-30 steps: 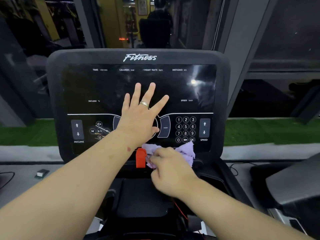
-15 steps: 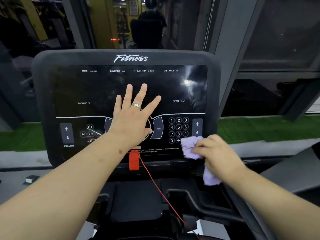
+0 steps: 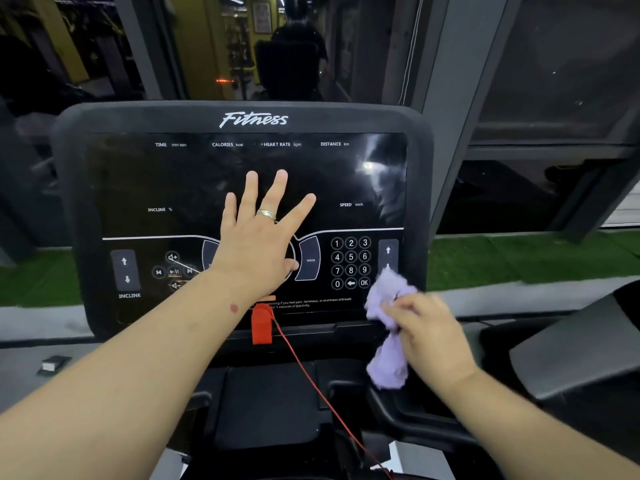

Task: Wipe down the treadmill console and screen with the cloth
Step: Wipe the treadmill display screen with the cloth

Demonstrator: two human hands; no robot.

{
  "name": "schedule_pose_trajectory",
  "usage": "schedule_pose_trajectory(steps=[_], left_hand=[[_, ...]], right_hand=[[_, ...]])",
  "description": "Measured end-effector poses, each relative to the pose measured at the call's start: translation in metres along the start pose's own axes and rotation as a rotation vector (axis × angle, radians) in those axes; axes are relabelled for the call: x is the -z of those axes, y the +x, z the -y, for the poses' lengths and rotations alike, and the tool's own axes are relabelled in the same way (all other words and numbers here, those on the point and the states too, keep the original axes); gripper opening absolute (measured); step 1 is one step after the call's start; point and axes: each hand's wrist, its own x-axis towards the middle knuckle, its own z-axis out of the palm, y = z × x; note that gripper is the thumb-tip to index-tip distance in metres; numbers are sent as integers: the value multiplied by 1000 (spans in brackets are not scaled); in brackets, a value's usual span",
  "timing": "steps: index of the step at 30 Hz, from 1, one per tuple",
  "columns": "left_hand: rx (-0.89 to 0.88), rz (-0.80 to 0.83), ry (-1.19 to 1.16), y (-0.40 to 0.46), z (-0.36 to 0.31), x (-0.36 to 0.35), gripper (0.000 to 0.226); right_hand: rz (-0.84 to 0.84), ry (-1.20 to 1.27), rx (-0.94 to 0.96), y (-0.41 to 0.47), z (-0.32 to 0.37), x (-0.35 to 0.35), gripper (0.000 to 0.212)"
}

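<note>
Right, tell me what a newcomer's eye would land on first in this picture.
The left hand lies spread flat, fingers straight, on the middle of the black treadmill console, a ring on one finger. At the console's lower right corner the right hand grips a crumpled lilac cloth below the number keypad. A red safety key sits at the bottom centre, its red cord trailing down to the right.

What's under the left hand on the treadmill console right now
The left hand lies flat with fingers spread on the console. It covers the round central control between two curved side buttons; the MODE button shows beside it. What the covered control says cannot be seen.
</note>
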Motion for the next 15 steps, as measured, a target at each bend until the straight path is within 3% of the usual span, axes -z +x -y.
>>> schedule_pose_trajectory(steps=[2, 4, 8, 12, 15], left_hand=[[1, 1, 0, -1, 0, 1, 117], [2, 1, -6, 0, 0, 2, 116], [5, 12, -10, -1, -1, 3, 116], [-5, 3, -3, -1, 0, 3, 116], [4, 15, -5, 0, -2, 4, 115]], right_hand=[[73, -1, 113, -6, -1, 4, 40], [32, -32, 201, 19, -15, 13, 37], [-141, -42, 64, 44, -16, 9, 34], [-29, -6, 125, -10, -3, -6, 34], [-18, -19, 182, 28, -19, 9, 35]])
